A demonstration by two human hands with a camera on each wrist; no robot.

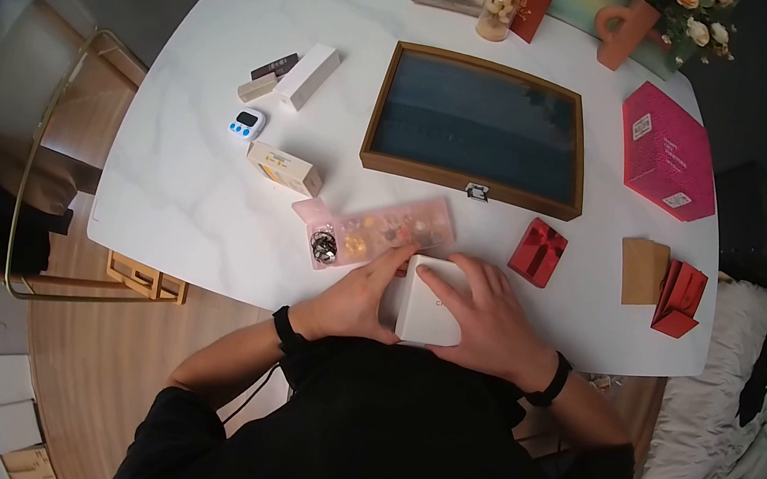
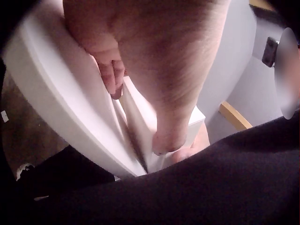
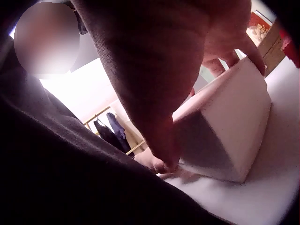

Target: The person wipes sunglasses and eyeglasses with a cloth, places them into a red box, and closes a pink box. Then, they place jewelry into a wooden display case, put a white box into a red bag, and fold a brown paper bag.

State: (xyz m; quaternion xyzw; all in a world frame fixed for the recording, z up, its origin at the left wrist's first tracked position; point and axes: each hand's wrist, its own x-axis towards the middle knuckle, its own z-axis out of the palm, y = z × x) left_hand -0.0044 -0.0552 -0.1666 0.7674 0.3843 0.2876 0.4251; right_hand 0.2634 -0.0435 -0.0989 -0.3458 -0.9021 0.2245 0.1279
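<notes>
A white box stands at the table's near edge, between my two hands, with small lettering on its top. My left hand holds it from the left, fingers toward the far end and thumb at the near end. From the other side my right hand grips it, one digit lying across the top. The box's side panel shows in the right wrist view. Just beyond the hands lies a pink compartment case with small trinkets, a dark shiny cluster at its left end.
A wooden glass-topped case lies at mid-table. Leftward are a small carton, a digital timer and a long white box. Rightward are a red gift box, brown and red envelopes and a large pink box.
</notes>
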